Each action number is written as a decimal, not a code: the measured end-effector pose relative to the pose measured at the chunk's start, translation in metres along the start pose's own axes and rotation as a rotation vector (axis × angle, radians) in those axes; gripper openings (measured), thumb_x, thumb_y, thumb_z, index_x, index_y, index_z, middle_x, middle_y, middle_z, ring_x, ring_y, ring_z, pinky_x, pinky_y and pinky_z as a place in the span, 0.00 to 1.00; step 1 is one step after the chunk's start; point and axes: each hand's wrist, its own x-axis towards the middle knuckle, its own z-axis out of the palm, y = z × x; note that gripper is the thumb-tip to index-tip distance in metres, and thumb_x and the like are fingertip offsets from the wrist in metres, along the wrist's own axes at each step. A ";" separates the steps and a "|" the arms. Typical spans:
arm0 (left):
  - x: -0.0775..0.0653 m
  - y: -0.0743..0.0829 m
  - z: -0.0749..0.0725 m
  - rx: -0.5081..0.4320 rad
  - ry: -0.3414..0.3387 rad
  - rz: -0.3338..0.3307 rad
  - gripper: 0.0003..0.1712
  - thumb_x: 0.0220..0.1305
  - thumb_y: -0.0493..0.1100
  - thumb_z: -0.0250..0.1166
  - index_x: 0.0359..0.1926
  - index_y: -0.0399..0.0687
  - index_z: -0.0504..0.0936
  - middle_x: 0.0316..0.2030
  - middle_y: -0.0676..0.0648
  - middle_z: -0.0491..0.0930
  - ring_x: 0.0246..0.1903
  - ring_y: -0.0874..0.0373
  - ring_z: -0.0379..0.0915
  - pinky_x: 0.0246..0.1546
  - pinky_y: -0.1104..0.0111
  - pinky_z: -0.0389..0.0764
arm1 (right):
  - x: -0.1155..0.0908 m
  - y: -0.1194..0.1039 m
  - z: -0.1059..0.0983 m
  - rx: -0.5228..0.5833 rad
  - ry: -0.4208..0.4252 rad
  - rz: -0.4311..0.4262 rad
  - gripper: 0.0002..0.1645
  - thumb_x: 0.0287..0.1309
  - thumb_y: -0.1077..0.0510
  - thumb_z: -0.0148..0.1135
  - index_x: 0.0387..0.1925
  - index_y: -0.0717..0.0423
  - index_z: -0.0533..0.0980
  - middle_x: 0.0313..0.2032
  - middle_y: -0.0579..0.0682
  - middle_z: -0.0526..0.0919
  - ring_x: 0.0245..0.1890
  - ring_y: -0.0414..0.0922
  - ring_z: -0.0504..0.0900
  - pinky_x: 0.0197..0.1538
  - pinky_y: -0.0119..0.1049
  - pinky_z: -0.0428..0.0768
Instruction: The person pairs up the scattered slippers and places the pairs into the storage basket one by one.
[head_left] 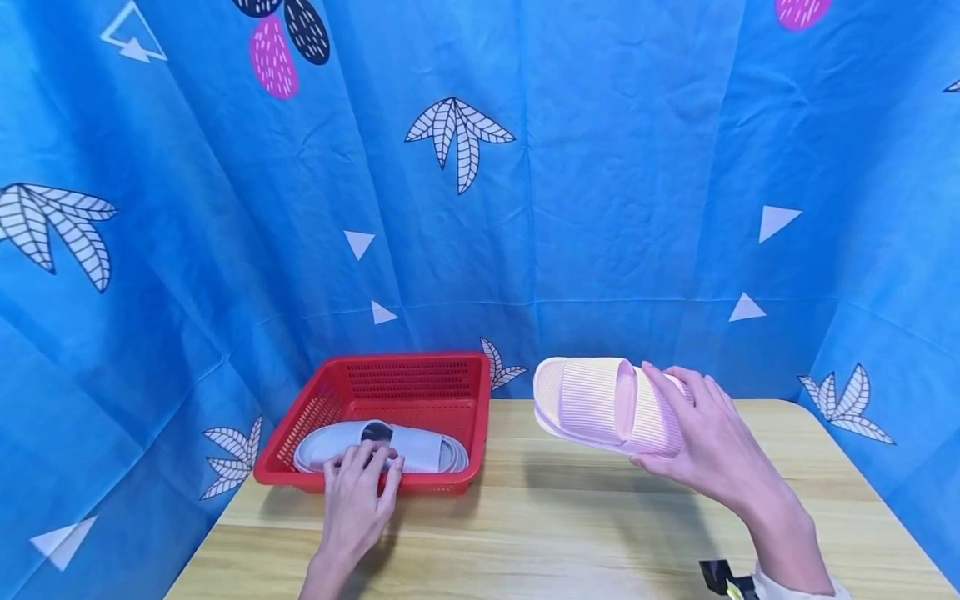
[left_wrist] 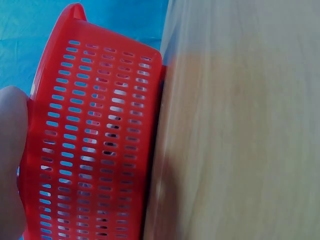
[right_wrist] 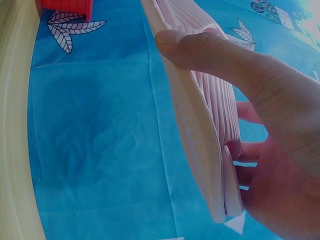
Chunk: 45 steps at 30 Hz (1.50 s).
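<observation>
A pair of pink slippers (head_left: 592, 402), ribbed across the two straps, is raised above the table in my right hand (head_left: 720, 450). In the right wrist view the thumb lies along one side of the slippers (right_wrist: 192, 115) and the fingers wrap the other. My left hand (head_left: 356, 500) reaches over the front rim of a red basket (head_left: 480, 417), its fingertips touching a light grey pair of slippers (head_left: 416, 446) lying inside. Part of that hand shows at the left edge of the left wrist view, against the basket's slotted wall (left_wrist: 95, 125).
The basket stands on a light wooden table (head_left: 555, 533), toward its left back. A blue patterned curtain (head_left: 622, 167) hangs behind and along both sides. A black strap piece (head_left: 716, 575) shows near the right sleeve.
</observation>
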 end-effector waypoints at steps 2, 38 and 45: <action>-0.001 0.000 0.002 0.025 -0.009 0.000 0.14 0.66 0.50 0.66 0.43 0.45 0.88 0.44 0.43 0.82 0.49 0.42 0.73 0.52 0.42 0.61 | 0.000 0.002 -0.001 0.002 0.004 0.003 0.72 0.25 0.46 0.91 0.75 0.53 0.64 0.59 0.61 0.72 0.56 0.60 0.70 0.56 0.64 0.69; -0.004 -0.010 -0.003 0.086 -0.033 0.151 0.19 0.72 0.49 0.53 0.37 0.45 0.88 0.37 0.43 0.85 0.41 0.40 0.78 0.42 0.47 0.67 | 0.001 -0.002 0.024 -0.006 -0.011 0.052 0.72 0.25 0.47 0.91 0.75 0.54 0.64 0.60 0.65 0.72 0.58 0.65 0.69 0.57 0.72 0.64; -0.004 -0.010 -0.002 0.088 -0.039 0.144 0.19 0.71 0.47 0.52 0.39 0.43 0.88 0.39 0.41 0.86 0.44 0.38 0.78 0.44 0.47 0.69 | -0.001 0.001 0.037 -0.006 -0.019 0.065 0.72 0.26 0.47 0.91 0.75 0.54 0.63 0.59 0.66 0.72 0.58 0.66 0.69 0.55 0.71 0.65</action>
